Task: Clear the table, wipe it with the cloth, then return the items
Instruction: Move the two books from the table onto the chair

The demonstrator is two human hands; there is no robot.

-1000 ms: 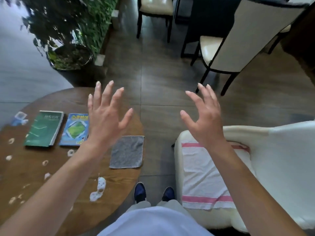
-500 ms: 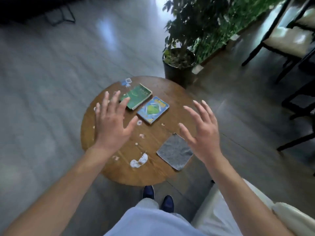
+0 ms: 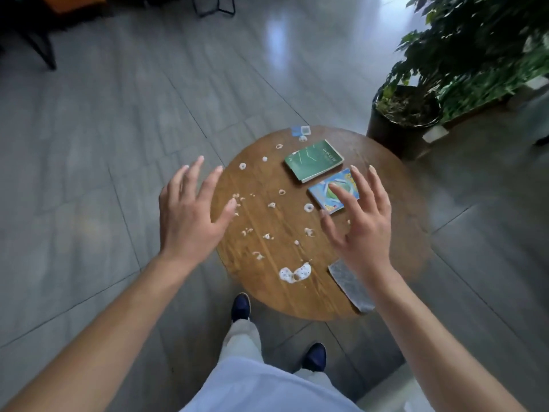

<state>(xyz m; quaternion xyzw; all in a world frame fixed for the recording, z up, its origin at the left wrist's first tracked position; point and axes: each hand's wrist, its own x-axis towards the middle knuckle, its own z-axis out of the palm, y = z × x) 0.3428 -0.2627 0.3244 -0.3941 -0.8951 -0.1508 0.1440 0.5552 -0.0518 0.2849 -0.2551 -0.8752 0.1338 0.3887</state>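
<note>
Nearest the viewer, both forearms extend over the near edge of the round wooden surface (image 3: 386, 173). The left hand (image 3: 190, 215) hovers at the surface's left rim with its fingers spread and straight, holding nothing. The right hand (image 3: 361, 224) hovers above the right half, fingers likewise spread apart and empty. Below the right wrist, the grey cloth (image 3: 350, 285) lies flat at the near right edge, one corner projecting past the rim and part of it hidden by the forearm. It is judged soft and light; pinch it at the projecting corner or bunch it from above. A white spill (image 3: 294, 273) sits just left of the cloth, with scattered white crumbs and rings (image 3: 269, 203) spread across the middle. Farther on, a blue booklet (image 3: 326, 194) lies flat, partly under the right fingertips in this view; contact cannot be confirmed. Just beyond it lies a green book (image 3: 313, 160), near but apart from the booklet. Both appear thin, stiff and light; because they lie flat, slide each toward the rim or lift at an exposed edge. A small blue-and-white card (image 3: 300, 130) rests at the far rim. Clearing is judged not yet begun. A potted plant (image 3: 404, 120) stands on the floor beyond the surface.
</note>
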